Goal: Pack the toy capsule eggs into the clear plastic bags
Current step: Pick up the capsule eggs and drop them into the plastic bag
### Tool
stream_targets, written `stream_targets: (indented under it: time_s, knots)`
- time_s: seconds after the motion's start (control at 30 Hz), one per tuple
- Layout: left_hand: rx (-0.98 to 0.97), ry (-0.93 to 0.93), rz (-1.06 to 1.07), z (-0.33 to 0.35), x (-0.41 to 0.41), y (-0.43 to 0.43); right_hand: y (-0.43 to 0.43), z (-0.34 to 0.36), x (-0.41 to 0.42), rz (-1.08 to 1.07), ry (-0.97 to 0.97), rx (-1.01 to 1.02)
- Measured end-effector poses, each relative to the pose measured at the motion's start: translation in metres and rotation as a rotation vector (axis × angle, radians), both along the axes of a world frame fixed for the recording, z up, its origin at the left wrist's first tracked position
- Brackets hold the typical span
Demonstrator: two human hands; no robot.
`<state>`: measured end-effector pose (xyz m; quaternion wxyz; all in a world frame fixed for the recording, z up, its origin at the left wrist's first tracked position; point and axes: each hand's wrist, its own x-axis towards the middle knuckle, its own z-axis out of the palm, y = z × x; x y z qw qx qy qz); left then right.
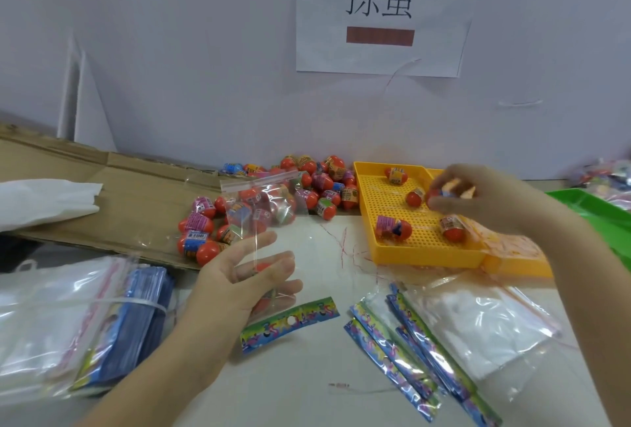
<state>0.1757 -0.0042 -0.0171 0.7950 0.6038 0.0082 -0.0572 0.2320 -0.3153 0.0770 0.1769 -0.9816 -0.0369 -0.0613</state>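
My left hand (pixel 242 276) holds a clear plastic bag (pixel 269 218) upright at the middle of the table, fingers curled round its lower part. Several red capsule eggs show inside the bag. My right hand (pixel 478 197) hovers over the yellow perforated tray (pixel 386 252) and pinches a red capsule egg (pixel 438 196) between fingertips and thumb. Several more eggs lie loose in the tray, such as one egg (pixel 392 226) near its front left. A heap of capsule eggs (pixel 321 184) lies against the wall behind the bag.
Flat cardboard (pixel 129 194) covers the left of the table. Stacks of clear bags (pixel 47 317) and a blue card bundle (pixel 143 317) lie front left. Printed header cards (pixel 290 322) and more bags (pixel 478 324) lie front right. A green tray (pixel 594 211) sits far right.
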Motion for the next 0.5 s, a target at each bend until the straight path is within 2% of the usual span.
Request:
stream_targets:
  time_s: [0.1, 0.17, 0.2, 0.27, 0.37, 0.43, 0.5]
  knots:
    - [0.019, -0.016, -0.017, 0.002, -0.002, -0.002, 0.03, 0.019, -0.017, 0.212, -0.168, 0.397]
    - [0.042, -0.048, -0.019, 0.004, -0.006, -0.004, 0.054, 0.026, -0.028, 0.364, -0.158, 0.604]
    - [0.06, -0.073, -0.019, 0.005, -0.008, -0.005, 0.066, 0.025, -0.033, 0.432, -0.152, 0.646]
    - [0.086, -0.119, -0.019, 0.005, -0.011, -0.007, 0.087, 0.021, -0.041, 0.526, -0.178, 0.611]
    - [0.117, -0.166, -0.04, 0.003, -0.015, -0.009, 0.109, 0.011, -0.048, 0.585, -0.215, 0.453]
    - [0.138, -0.2, -0.085, 0.003, -0.018, -0.009, 0.114, 0.005, -0.049, 0.566, -0.25, 0.298]
    - [0.169, -0.231, -0.124, 0.004, -0.021, -0.009, 0.116, 0.003, -0.049, 0.515, -0.255, 0.294]
